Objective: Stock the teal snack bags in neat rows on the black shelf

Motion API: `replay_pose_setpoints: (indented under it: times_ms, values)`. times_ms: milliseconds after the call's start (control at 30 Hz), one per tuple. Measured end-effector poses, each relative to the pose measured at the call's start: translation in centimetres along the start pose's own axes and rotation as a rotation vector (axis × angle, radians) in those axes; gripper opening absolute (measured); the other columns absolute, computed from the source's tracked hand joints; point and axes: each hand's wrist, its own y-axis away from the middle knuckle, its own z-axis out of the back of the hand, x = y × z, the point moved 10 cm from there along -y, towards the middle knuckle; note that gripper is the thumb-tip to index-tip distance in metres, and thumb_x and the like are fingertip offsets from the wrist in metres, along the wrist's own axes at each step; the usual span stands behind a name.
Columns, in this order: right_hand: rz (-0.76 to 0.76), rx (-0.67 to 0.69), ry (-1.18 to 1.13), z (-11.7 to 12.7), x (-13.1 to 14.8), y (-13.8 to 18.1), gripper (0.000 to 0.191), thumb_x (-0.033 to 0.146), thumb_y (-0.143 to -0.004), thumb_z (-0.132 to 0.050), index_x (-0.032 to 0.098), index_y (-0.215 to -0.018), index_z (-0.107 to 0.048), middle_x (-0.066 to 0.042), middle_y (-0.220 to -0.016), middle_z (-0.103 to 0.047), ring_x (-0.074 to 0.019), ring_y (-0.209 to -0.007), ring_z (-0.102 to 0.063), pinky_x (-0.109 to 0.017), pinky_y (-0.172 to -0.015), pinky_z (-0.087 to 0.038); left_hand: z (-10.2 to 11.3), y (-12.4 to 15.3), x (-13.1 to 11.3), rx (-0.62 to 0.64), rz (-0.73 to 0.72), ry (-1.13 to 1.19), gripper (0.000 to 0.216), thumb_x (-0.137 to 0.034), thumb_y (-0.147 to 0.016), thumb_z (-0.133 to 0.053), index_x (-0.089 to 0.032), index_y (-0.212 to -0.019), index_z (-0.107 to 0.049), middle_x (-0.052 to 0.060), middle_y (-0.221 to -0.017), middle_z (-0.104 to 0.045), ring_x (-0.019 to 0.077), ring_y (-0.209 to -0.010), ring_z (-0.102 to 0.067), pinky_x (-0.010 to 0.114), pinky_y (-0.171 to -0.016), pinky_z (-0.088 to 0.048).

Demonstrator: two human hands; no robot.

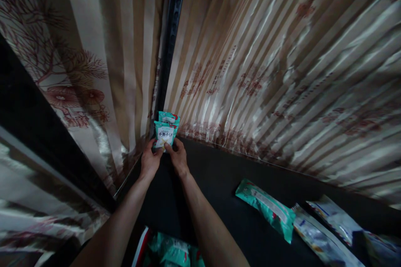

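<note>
Shiny teal plastic packets [176, 251] sat closest, by a red-and-white edge [140, 246]. Further up the black shelf [216, 175], left to right: left hand [151, 160], teal-and-white printed pouch [164, 134], right hand [178, 158]. Both hands' fingers pinched that pouch low, in the back corner, just before a second teal pouch [168, 115]. Light, even pressure probably beat squeezing. Its printed front faced the camera, long axis roughly upright.

Creased striped curtains [269, 50], black upright post [170, 37]
</note>
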Motion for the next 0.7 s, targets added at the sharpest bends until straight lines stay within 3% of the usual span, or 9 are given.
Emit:
replay_pose_setpoints:
  times_ms: [133, 333, 567, 700]
  values:
    - [-0.001, -0.110, -0.055, 1.6, -0.4, 0.4, 0.045, 0.046, -0.069, -0.066, 0.017, -0.104, -0.063, -0.010, -0.115, -0.059, -0.0203, -0.106, -0.056, -0.031, -0.090, -0.046, 0.1, -0.4, 0.8, -0.034, -0.002, -0.062, 0.041, -0.024, -0.076, -0.064, -0.016, -0.116, -0.057, 0.009, -0.108, -0.067, 0.0213, -0.099, -0.063, 0.035, -0.090, -0.048]
    - [-0.062, -0.340, 0.021, 7.6, -1.9, 1.1, 0.035, 0.042, -0.072, -0.057, 0.015, -0.094, -0.061, -0.008, -0.090, -0.066, -0.0198, -0.086, -0.062, -0.033, -0.081, -0.047, 0.6, -0.5, 0.3, -0.106, -0.016, -0.139, 0.037, -0.024, -0.077, -0.064, -0.017, -0.113, -0.060, 0.009, -0.109, -0.067, 0.0217, -0.101, -0.062, 0.035, -0.091, -0.047]
    - [-0.137, -0.261, 0.239, 11.4, -2.4, 2.3, 0.030, 0.039, -0.071, -0.053, 0.018, -0.091, -0.062, -0.005, -0.083, -0.066, -0.0198, -0.075, -0.062, -0.030, -0.069, -0.047, 0.1, -1.2, -0.3, -0.180, -0.017, -0.220, 0.038, -0.024, -0.079, -0.060, -0.012, -0.115, -0.058, 0.014, -0.113, -0.065, 0.0248, -0.104, -0.061, 0.036, -0.091, -0.046]
    - [-0.221, -0.148, 0.419, 13.1, -2.8, 3.0, 0.029, 0.034, -0.074, -0.050, 0.019, -0.094, -0.063, -0.005, -0.084, -0.066, -0.0199, -0.076, -0.062, -0.030, -0.068, -0.047, -0.1, -1.8, -0.1, -0.205, -0.031, -0.183, 0.038, -0.023, -0.080, -0.058, -0.013, -0.117, -0.057, 0.013, -0.113, -0.065, 0.0233, -0.102, -0.062, 0.035, -0.091, -0.047]
